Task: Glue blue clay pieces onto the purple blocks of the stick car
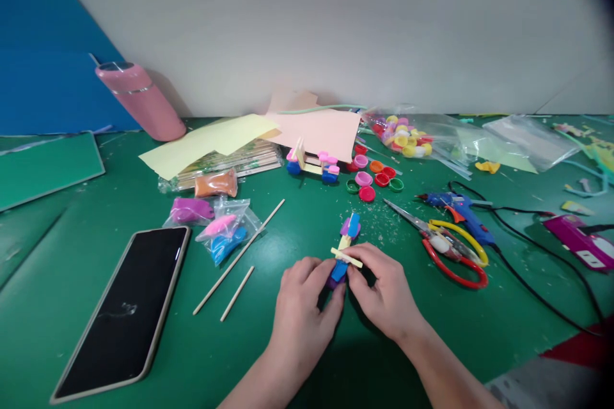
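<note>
Between my two hands is a small model [344, 243] made of pale wood pieces with blue and purple clay at both ends. My left hand [307, 307] closes its fingers round the near end, at the blue and purple clay. With thumb and fingers, my right hand [384, 287] pinches a short pale stick [352, 259] that lies crosswise over the model. Whether that stick is fixed to the model cannot be seen. Farther back stands a similar model [313, 167] with pink and blue clay on its ends.
Scissors [446, 246] and a blue glue gun [460, 211] with its cord lie at right. Coloured bottle caps [367, 193] sit behind the hands. To the left are wooden sticks [240, 255], bagged clay [225, 246], a phone [127, 307] and a pink bottle [144, 102].
</note>
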Available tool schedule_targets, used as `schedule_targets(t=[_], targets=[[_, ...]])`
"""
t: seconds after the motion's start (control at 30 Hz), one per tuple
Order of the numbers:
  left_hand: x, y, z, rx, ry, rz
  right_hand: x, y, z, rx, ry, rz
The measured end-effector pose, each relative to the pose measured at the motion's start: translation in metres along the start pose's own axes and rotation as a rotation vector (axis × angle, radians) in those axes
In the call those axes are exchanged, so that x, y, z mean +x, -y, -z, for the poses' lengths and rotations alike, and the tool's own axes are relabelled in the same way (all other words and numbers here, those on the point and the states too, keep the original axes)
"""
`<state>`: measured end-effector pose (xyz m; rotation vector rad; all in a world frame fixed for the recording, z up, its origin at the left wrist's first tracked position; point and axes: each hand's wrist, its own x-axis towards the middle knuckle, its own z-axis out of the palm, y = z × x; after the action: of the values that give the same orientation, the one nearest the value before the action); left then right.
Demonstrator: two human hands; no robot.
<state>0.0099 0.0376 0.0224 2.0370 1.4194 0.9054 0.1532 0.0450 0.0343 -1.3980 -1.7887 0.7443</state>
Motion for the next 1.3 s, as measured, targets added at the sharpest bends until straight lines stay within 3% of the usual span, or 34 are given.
schedule_targets(t=[0.4, 0.63, 0.93, 1.13, 1.3], targets=[[-0.003, -0.001, 0.000, 0.094, 0.016, 0.027, -0.004, -0.005, 0.005, 0.049, -0.009, -0.046], [-0.003, -0.003, -0.002, 0.111, -0.001, 0.025, -0.015, -0.003, 0.007, 0.025, -0.017, -0.158], [-0.006, -0.011, -0.007, 0.100, 0.017, -0.002, -0.022, -0.009, 0.012, 0.076, -0.001, -0.148], [-0.005, -0.010, -0.006, 0.072, -0.027, 0.007, -0.026, -0.013, 0.017, 0.041, -0.070, -0.142], [-0.006, -0.015, -0.012, 0.129, -0.033, 0.050, -0.018, -0.013, 0.022, 0.033, 0.006, -0.060]])
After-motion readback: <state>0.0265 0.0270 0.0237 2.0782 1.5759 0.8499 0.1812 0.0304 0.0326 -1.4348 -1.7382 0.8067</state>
